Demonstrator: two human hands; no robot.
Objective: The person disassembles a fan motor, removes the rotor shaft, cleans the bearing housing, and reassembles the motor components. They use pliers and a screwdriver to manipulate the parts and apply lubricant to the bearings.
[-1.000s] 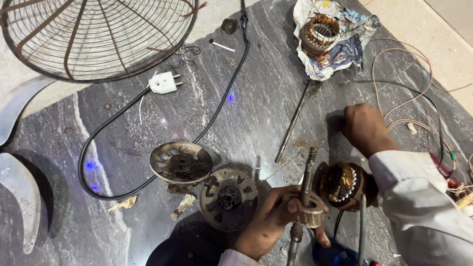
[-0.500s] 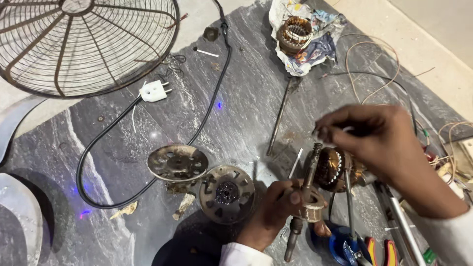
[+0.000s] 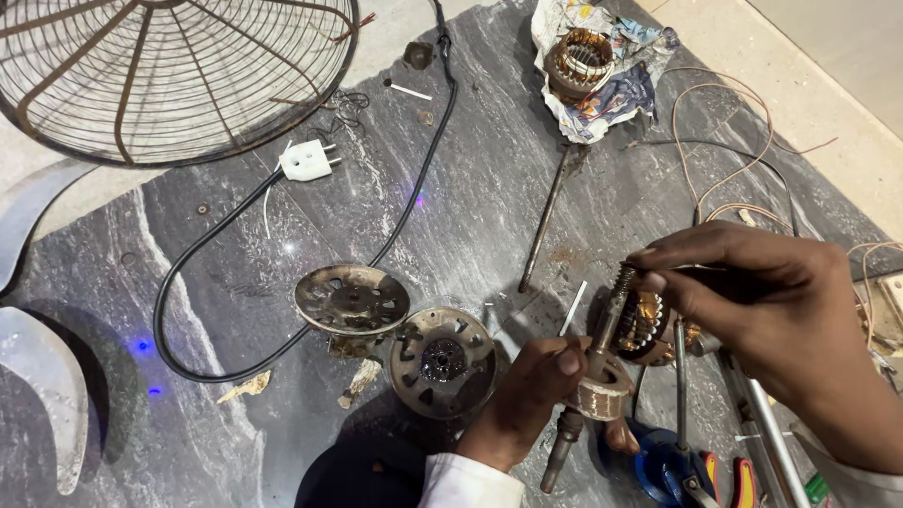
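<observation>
My left hand (image 3: 523, 395) grips a rusty fan rotor with its long shaft (image 3: 599, 376), held tilted over the dark marble floor. My right hand (image 3: 752, 301) reaches over from the right, its fingertips pinching the top of the shaft near the spring-like worm end. Just behind the shaft lies a copper-wound stator (image 3: 649, 325), partly hidden by my right hand. Two round metal motor covers (image 3: 352, 298) (image 3: 442, 361) rest on the floor left of my left hand.
A wire fan guard (image 3: 169, 66) lies at the top left, a black cable with white plug (image 3: 307, 161) loops across the floor. Another stator on crumpled paper (image 3: 583, 61), a thin metal rod (image 3: 546, 221), loose copper wires (image 3: 724, 160), grey fan blades (image 3: 38, 376) and tools (image 3: 696, 466) lie around.
My right hand has come from the floor at the right to the top of the shaft. My left hand keeps its hold on the rotor. The view has shifted slightly.
</observation>
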